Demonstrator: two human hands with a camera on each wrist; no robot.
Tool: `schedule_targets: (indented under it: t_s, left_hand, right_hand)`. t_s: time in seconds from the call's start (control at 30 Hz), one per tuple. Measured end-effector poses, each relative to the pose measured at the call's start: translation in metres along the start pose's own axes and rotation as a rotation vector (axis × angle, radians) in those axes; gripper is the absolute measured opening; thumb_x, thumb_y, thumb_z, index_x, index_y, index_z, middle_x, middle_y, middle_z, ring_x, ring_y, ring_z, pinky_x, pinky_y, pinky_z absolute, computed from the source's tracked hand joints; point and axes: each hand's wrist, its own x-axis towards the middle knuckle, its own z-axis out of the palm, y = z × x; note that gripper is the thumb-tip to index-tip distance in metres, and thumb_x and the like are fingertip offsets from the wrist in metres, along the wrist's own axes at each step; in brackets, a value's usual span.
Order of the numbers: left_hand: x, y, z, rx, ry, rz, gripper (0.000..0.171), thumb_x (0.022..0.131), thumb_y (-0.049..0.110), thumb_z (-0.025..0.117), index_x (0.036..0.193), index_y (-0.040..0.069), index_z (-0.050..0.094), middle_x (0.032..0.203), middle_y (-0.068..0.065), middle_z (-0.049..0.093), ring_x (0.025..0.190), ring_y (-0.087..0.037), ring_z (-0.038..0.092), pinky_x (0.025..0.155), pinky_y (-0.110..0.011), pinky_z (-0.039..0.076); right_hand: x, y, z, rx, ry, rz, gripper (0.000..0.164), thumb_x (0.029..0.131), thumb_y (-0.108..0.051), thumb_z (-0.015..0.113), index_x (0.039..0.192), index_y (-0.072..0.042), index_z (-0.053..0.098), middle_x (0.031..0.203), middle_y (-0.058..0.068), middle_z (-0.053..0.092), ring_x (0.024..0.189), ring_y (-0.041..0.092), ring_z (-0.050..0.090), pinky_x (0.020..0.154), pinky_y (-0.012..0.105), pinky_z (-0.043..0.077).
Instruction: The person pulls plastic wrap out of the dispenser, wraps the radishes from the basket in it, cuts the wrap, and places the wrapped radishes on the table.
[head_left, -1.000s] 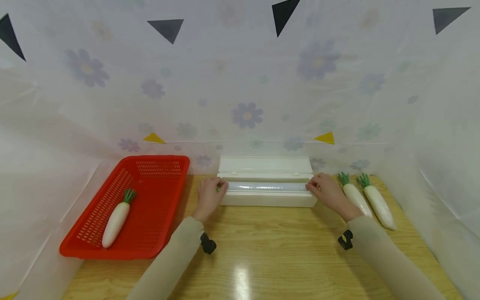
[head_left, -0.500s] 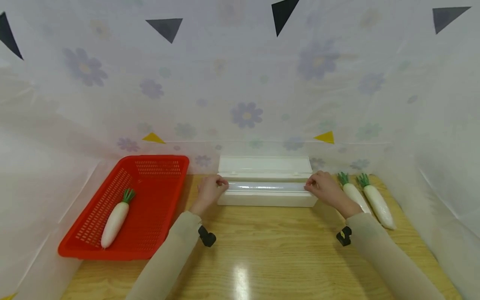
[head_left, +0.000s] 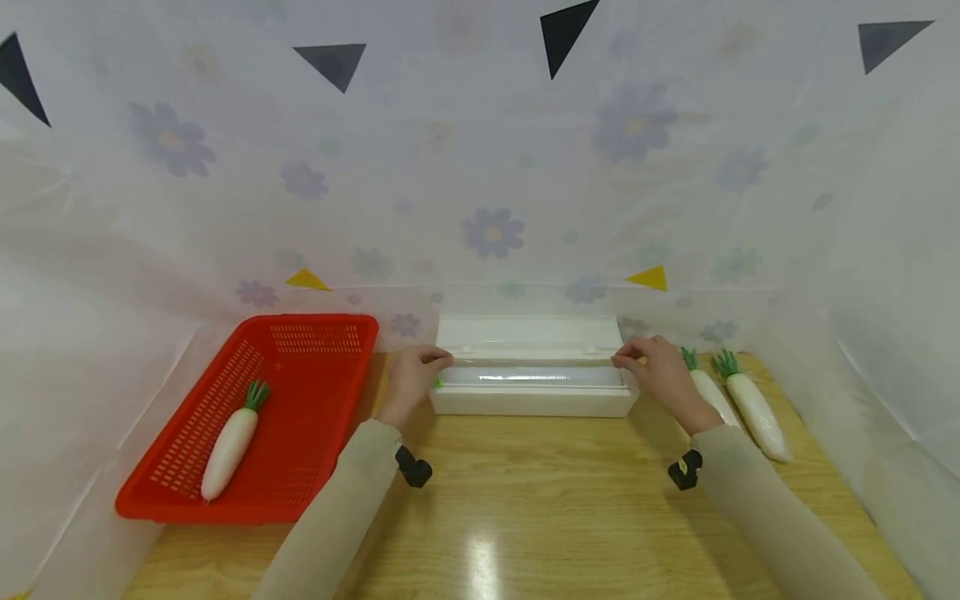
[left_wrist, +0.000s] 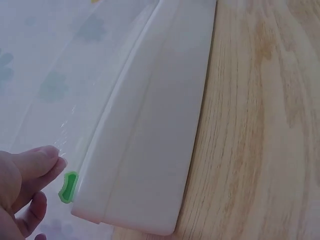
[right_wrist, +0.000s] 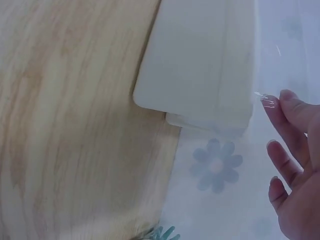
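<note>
1. Just now, left hand and right hand edged up or back, fingertips pinching clear plastic film.
2. Its edge, apparently freed, spans the open white rectangular box at far centre.

A makeshift booth by its look; flowered sheeting, dotted with triangles, walls in a wood-grain table.

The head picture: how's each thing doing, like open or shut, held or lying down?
White box: open, lid raised
Film roll: inside the box
Red basket: holding one radish
That radish: lying down
Two other radishes: lying on the table, look wrapped
Left hand: pinching clear film
Right hand: pinching clear film
</note>
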Motion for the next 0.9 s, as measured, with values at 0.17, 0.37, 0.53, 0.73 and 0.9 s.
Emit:
schedule_targets:
  t_s: [0.17, 0.37, 0.53, 0.73, 0.9]
  left_hand:
    - [0.007, 0.000, -0.006, -0.047, -0.005, 0.044, 0.019, 0.097, 0.018, 0.076, 0.111, 0.006, 0.081, 0.108, -0.009, 0.079, 0.103, -0.028, 0.069, 0.098, -0.045, 0.055]
    - [0.014, 0.002, -0.014, -0.059, -0.072, 0.065, 0.023, 0.099, 0.016, 0.073, 0.119, 0.005, 0.078, 0.113, -0.011, 0.077, 0.107, -0.030, 0.065, 0.098, -0.045, 0.054]
    - [0.015, 0.003, -0.018, -0.009, -0.092, 0.099, 0.018, 0.099, 0.014, 0.072, 0.114, 0.007, 0.081, 0.114, -0.010, 0.077, 0.109, -0.029, 0.067, 0.100, -0.045, 0.054]
    - [0.014, 0.001, -0.022, 0.026, -0.104, 0.123, 0.019, 0.099, 0.017, 0.073, 0.114, 0.009, 0.081, 0.112, -0.008, 0.078, 0.108, -0.028, 0.070, 0.100, -0.045, 0.055]
    - [0.016, 0.001, -0.027, 0.019, -0.122, 0.114, 0.022, 0.099, 0.022, 0.072, 0.116, 0.009, 0.080, 0.114, -0.006, 0.078, 0.111, -0.027, 0.069, 0.102, -0.047, 0.053]
  right_hand:
    - [0.001, 0.000, -0.009, 0.097, 0.010, 0.075, 0.019, 0.104, -0.023, 0.066, 0.104, -0.007, 0.074, 0.106, 0.015, 0.067, 0.102, 0.034, 0.054, 0.088, 0.057, 0.046]
    - [0.003, 0.000, -0.017, 0.099, -0.002, 0.124, 0.032, 0.105, -0.029, 0.065, 0.123, -0.004, 0.074, 0.107, 0.017, 0.063, 0.096, 0.029, 0.051, 0.077, 0.047, 0.044]
    - [0.005, 0.000, -0.020, 0.078, -0.050, 0.130, 0.035, 0.105, -0.034, 0.063, 0.120, -0.005, 0.077, 0.112, 0.018, 0.062, 0.101, 0.032, 0.051, 0.082, 0.050, 0.046]
    - [0.002, -0.001, -0.024, 0.100, -0.053, 0.111, 0.032, 0.107, -0.030, 0.060, 0.115, -0.005, 0.078, 0.117, 0.018, 0.063, 0.112, 0.035, 0.053, 0.090, 0.059, 0.046]
    - [0.002, -0.001, -0.026, 0.130, -0.018, 0.098, 0.032, 0.108, -0.028, 0.059, 0.114, -0.003, 0.077, 0.115, 0.016, 0.061, 0.110, 0.033, 0.052, 0.089, 0.055, 0.045]
